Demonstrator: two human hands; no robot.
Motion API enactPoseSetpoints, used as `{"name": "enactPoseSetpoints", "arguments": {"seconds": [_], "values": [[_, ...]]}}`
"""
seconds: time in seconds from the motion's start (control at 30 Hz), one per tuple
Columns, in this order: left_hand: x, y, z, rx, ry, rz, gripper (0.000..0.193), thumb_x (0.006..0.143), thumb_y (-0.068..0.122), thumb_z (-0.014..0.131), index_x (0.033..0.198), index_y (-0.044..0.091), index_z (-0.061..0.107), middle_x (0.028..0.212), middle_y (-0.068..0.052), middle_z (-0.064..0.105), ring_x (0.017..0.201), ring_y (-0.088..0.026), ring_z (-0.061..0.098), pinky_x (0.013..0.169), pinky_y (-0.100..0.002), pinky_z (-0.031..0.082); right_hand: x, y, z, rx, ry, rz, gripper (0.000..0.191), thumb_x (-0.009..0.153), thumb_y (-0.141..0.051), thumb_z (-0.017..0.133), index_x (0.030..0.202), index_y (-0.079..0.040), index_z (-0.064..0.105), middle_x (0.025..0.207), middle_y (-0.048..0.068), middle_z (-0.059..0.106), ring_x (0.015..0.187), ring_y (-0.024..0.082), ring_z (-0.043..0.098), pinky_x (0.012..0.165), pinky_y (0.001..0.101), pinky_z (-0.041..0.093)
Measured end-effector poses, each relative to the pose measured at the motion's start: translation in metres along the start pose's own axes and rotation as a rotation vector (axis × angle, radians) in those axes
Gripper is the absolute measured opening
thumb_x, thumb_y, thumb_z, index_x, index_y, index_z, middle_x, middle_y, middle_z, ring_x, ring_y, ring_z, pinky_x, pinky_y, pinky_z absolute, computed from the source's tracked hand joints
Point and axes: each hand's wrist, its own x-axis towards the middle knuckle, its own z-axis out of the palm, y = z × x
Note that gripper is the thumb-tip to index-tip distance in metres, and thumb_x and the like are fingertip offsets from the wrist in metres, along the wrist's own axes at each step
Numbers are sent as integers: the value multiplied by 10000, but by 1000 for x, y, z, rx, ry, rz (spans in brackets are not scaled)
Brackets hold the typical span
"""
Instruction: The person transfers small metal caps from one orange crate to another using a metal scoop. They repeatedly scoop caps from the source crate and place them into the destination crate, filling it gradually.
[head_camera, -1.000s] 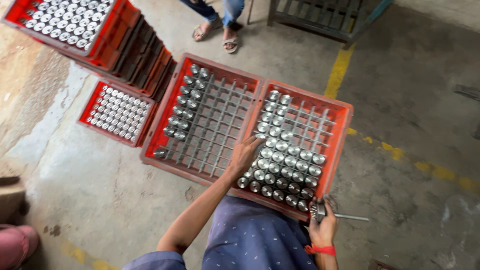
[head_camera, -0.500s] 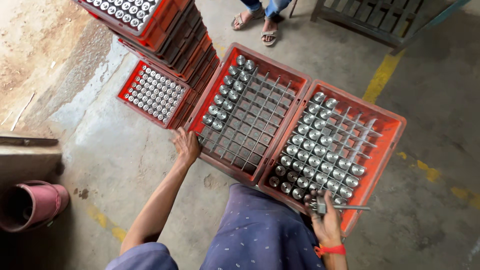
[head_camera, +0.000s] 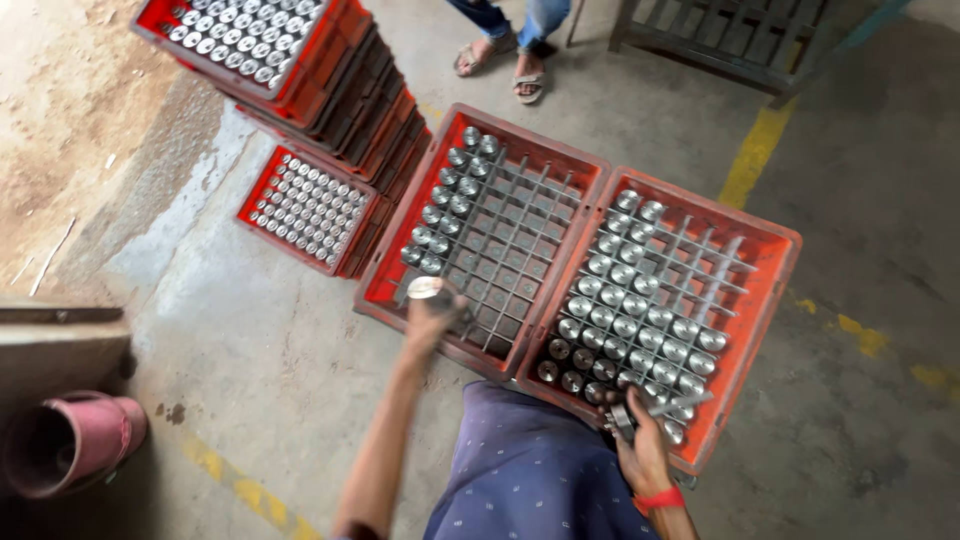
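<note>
Head view, looking straight down: your left hand (head_camera: 432, 318) is closed round a shiny metal cylinder (head_camera: 424, 290), holding it over the near left corner of the left crate (head_camera: 400, 222). Your right hand (head_camera: 645, 452) is wrapped round a thin metal tool (head_camera: 668, 404) at the near edge of the right crate (head_camera: 775, 300) (what sort of tool, I can't tell from here).

Risk first. That cylinder looks smooth and heavy; if your grip slackens it could drop onto the crate rim or the concrete floor (head_camera: 250, 370), and your legs are right below it. It could also catch on a divider and sit crooked in its cell if it comes down tilted. The tool reaches in over the filled rows, so a careless swing could knock the parts there.

Now the containers, big to small. The stack of red crates (head_camera: 345, 90) at top left is the largest; its top crate is packed with small round metal pieces. Next, the right crate, most cells filled with cylinders, the far right cells bare. The left crate beside it, touching, holds cylinders only along its left columns; the rest of the grid is bare. Smallest, a low red tray (head_camera: 262, 190) by the stack, full of small pieces. A pink bucket (head_camera: 70, 440) lies on its side at far left.
</note>
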Motion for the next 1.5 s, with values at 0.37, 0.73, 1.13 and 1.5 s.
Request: {"name": "enactPoseSetpoints", "arguments": {"seconds": [0.37,0.73,1.13,1.5], "values": [[-108,42,152,-110,-528,-10,440,771,71,846,1160,59,640,1040,42,711,966,-80,679,875,-273,564,-7,-34,-15,-3,-28,-274,276,1106,-246,535,1100,2,656,974,67,701,934,194,654,857,341,523],[-127,20,216,629,-633,261,331,798,304,806,1052,118,702,833,-160,730,808,-391,706,694,-481,549,-47,-86,17,138,-87,-398,287,1071,-308,497,1206,-71,586,1043,106,729,977,194,665,902,340,518],[-119,-25,218,622,-923,184,530,749,424,863,1058,24,702,870,-187,744,806,-354,755,731,-457,586,-20,-54,-13,-7,-234,-374,307,1056,-292,552,1201,-23,581,1100,139,730,916,190,662,851,338,537],[31,-80,277,994,-631,497,585,1003,356,621,1526,167,437,1313,-250,605,801,-347,745,538,-397,603,9,-79,-85,310,93,-498,258,1084,-295,565,1251,-102,604,1099,105,711,1022,180,671,875,296,494]]}}
